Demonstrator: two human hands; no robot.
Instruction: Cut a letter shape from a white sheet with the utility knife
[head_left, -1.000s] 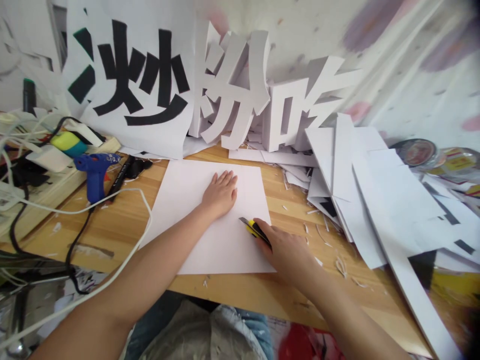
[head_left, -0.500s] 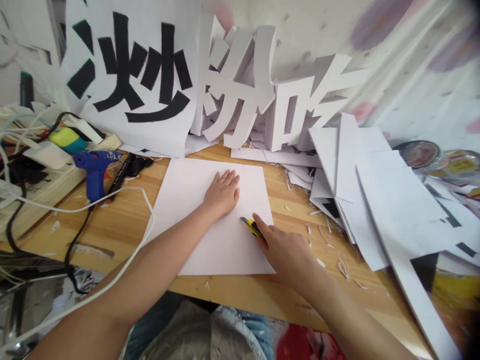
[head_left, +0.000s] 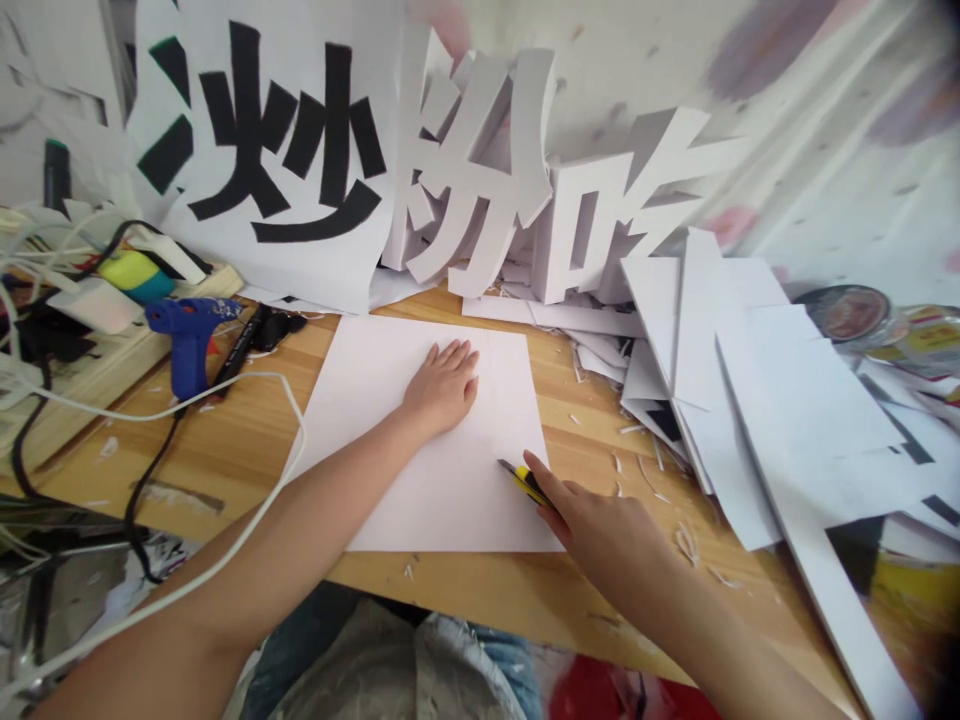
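A white sheet or board (head_left: 420, 500) lies on the wooden table (head_left: 600, 420) in front of me. My left hand (head_left: 442, 388) is flat on its upper middle part, fingers spread and holding nothing. At the sheet's lower right, my right hand (head_left: 581, 500) is closed round a yellow and black cutter knife (head_left: 529, 482). The knife's blade points up and left, over the sheet; whether it touches the surface cannot be made out.
White three-dimensional characters (head_left: 480, 170) and a sheet with black characters (head_left: 292, 130) stand behind. A blue glue gun (head_left: 191, 340), a white cable (head_left: 289, 400) and a power strip are at left. White offcuts (head_left: 810, 400) pile up at right.
My right hand has moved a little right and toward me with the cutter knife. My left hand has stayed nearly where it was on the sheet.
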